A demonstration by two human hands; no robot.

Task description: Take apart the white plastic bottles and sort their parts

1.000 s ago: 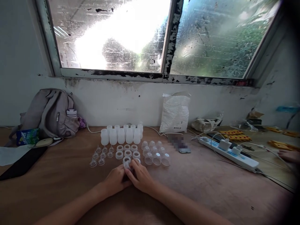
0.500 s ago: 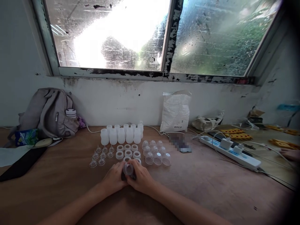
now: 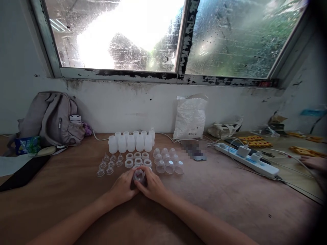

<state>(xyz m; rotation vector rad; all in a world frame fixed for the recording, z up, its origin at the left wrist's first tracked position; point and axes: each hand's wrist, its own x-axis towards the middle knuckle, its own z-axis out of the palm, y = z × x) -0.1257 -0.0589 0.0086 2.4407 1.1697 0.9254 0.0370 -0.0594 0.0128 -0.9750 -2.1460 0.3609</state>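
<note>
Daylight glares through the window [image 3: 85,71] beyond and above the grip, blowing out the left pane [image 3: 133,27]. The tabletop [image 3: 143,223] nearer than the grip lies dim. The gripped clear piece [image 3: 139,175] looks perhaps slightly soft. Far right of the grip, black swallows the edge.

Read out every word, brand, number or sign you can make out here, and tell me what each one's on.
No text is readable.
White bag: dark print near the bottom, too small to read.
Blue-and-green packet: any lettering too blurred.
Power strip: blue markings, too small.
Clear cups: pale spots on some, too small to tell.
Clear piece in the hands: no lettering discernible.
</note>
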